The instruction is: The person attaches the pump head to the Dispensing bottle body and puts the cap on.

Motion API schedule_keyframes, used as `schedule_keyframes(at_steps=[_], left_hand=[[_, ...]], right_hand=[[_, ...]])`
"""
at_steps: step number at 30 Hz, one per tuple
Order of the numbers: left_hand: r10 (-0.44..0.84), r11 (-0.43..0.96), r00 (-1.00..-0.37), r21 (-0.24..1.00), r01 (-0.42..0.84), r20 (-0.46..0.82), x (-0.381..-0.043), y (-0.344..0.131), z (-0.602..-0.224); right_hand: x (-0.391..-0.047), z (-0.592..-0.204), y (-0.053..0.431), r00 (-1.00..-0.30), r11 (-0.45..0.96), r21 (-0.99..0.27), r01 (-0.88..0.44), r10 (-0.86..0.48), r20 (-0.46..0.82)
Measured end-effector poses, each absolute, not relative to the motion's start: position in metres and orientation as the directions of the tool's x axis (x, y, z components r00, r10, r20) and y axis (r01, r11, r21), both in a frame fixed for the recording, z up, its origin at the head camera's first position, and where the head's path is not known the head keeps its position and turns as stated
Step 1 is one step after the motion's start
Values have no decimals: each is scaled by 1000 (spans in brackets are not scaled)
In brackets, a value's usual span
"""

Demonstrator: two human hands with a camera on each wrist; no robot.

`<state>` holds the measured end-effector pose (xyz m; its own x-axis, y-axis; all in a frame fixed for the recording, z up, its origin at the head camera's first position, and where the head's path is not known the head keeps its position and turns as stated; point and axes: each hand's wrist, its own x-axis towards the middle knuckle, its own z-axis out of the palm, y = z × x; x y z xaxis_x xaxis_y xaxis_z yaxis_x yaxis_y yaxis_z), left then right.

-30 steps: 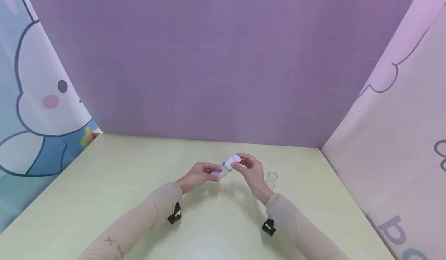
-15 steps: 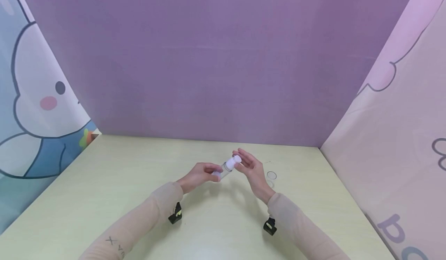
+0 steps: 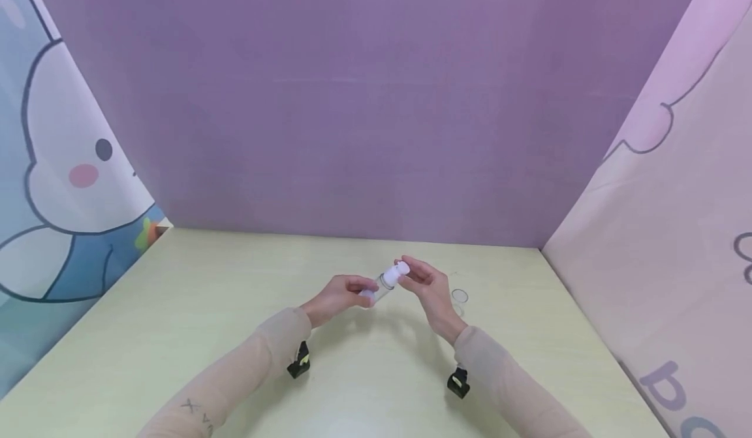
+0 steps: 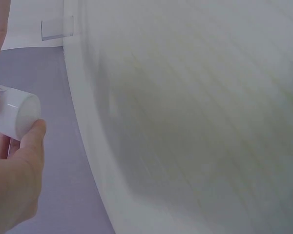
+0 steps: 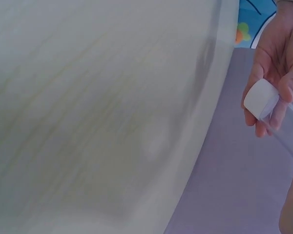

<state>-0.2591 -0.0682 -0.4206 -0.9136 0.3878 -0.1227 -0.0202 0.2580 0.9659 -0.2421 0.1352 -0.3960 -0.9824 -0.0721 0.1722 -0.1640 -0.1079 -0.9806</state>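
Observation:
My left hand (image 3: 337, 296) grips a small clear pump bottle (image 3: 384, 286) by its white base. Tilted up to the right, the bottle is held above the table. Its white pump top (image 3: 396, 272) lies between the thumb and fingers of my right hand (image 3: 431, 296), which pinches it. In the left wrist view the white base (image 4: 17, 113) shows between left thumb and fingers. The right wrist view shows that white base (image 5: 261, 99) and the clear body; the pump top is out of frame there. A clear round cap (image 3: 460, 296) stands right of my right hand.
The pale yellow table (image 3: 235, 275) extends around both hands. A purple panel (image 3: 376, 131) rises behind its far edge, with printed panels on the left (image 3: 88, 138) and right (image 3: 658, 229). Dark camera mounts (image 3: 299, 361) hang under both wrists.
Half a second ago the right fingers were lifted and spread off the pump top; now they have come down around it again. The left hand and bottle have hardly moved.

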Motion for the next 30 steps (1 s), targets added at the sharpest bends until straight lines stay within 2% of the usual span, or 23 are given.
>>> schedule_keyframes(at_steps=[30], left_hand=[[370,271,-922,963,-7,-111,-267,-74,-420]], right_hand=[[-249,-391,131,-988,-29,-989,-148,-47,149]])
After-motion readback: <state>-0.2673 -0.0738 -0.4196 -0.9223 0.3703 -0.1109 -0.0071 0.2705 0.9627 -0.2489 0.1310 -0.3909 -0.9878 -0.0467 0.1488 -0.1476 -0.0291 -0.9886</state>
